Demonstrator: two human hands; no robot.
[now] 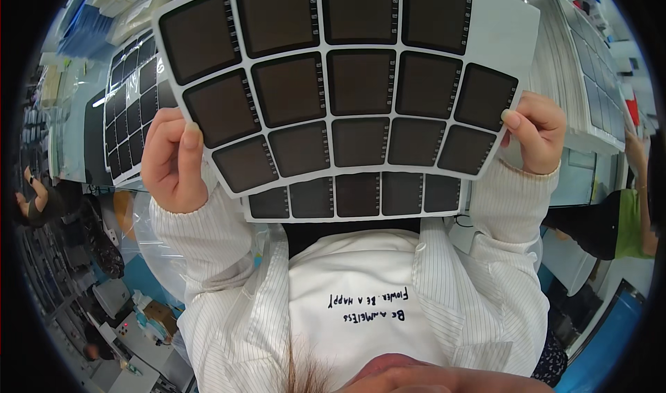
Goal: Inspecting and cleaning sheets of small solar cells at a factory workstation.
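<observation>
A large white sheet (499, 29) carries rows of dark, rounded-square panels, each with a strip of small marks along one side. Its upper right corner has no panel. My left hand (172, 158) pinches the left edge between thumb and fingers. On the opposite edge, my right hand (538, 131) grips with the thumb on top. The sheet is raised and bows slightly between both hands. Below its near edge shows a second sheet (357, 195) with similar dark panels, mostly hidden; whether the two touch I cannot tell.
To the left lies another panelled sheet (132, 108) on the table. A tall stack of sheets (576, 74) stands at the right. Clear plastic bags (125, 4) are piled at the far left. A co-worker in a green top (635, 223) is at the right edge.
</observation>
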